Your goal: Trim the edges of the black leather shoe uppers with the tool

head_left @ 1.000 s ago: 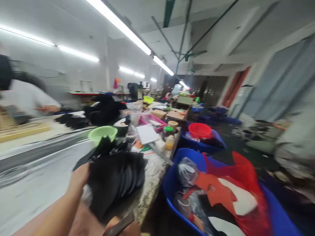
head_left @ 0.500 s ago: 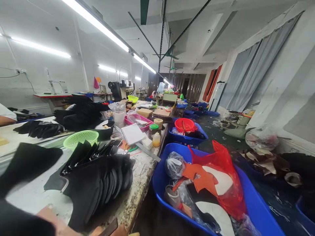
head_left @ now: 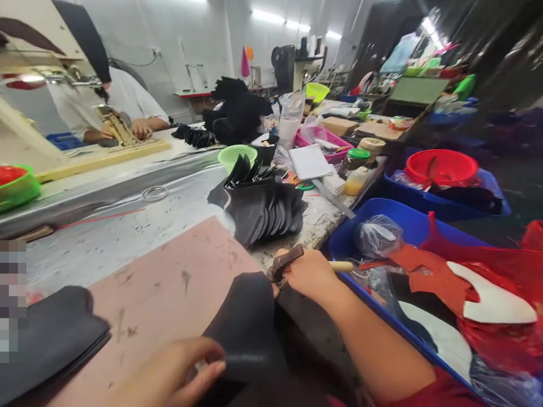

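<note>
My right hand is closed round a hammer; its dark metal head sticks up past the fingers and its pale wooden handle shows beyond the wrist. Those fingertips are at the edge of a black leather-like piece, which lies partly on a pink board. My left hand is at the lower edge, slightly blurred, thumb and fingers apart, just left of the black piece. A stack of similar black pieces lies at the left. Further up the table stands a fanned row of black pieces.
A blue tub with scraps and a red bag stands along the table's right side. A green basket, notebook, metal ruler and jars lie farther up. Across the table, another person's hands are at a sewing machine.
My view has swung left and down, bringing the pink board, sewing machine and other person into sight. The hammer in my right hand, earlier at the bottom edge, now shows fully.
</note>
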Demonstrator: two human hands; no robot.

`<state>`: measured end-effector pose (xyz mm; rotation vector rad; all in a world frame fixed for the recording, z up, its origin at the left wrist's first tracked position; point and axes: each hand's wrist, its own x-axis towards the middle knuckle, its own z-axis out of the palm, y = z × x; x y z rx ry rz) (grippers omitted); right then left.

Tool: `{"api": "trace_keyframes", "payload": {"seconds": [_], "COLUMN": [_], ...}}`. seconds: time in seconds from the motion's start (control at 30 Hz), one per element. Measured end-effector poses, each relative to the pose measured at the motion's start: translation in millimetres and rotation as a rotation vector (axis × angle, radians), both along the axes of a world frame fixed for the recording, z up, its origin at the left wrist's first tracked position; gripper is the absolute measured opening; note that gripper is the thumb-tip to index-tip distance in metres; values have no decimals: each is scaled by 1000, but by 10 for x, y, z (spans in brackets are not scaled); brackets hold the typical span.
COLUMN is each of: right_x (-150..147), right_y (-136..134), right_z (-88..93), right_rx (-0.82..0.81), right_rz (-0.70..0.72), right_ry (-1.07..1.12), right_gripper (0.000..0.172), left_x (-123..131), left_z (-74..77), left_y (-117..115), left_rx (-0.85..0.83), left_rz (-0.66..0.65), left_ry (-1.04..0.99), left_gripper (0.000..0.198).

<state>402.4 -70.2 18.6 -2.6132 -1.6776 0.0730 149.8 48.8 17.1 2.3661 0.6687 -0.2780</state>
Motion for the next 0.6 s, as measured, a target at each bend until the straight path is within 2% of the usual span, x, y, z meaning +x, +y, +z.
{"api": "trace_keyframes", "payload": {"seconds": [0.07,0.13,0.27,0.37,0.5,0.6], "right_x": [-88,-193,-323,-338,-317,-304], "right_y": [55,164,406,487,494,497], "right_z": [44,53,-6,-24,-6,-7], "right_rx": [19,34,21,19,14,16], "right_rz": [57,118,209,253,277,304], "right_ry": [-2,4,-7,10,42,41], "right_gripper": [19,18,20,20,22,21], "left_x": [270,507,743,764,752,742], "left_z": [177,213,-19,-201,-278,-292], "left_y": [-24,-5,-36,-120,-185,-204], "left_rx": [-37,61,284,302,230,287], "left_rz": [19,71,174,260,368,350], "left_ry": [32,36,16,-40,-94,-104], "left_gripper": [28,27,20,20,21,18]}}
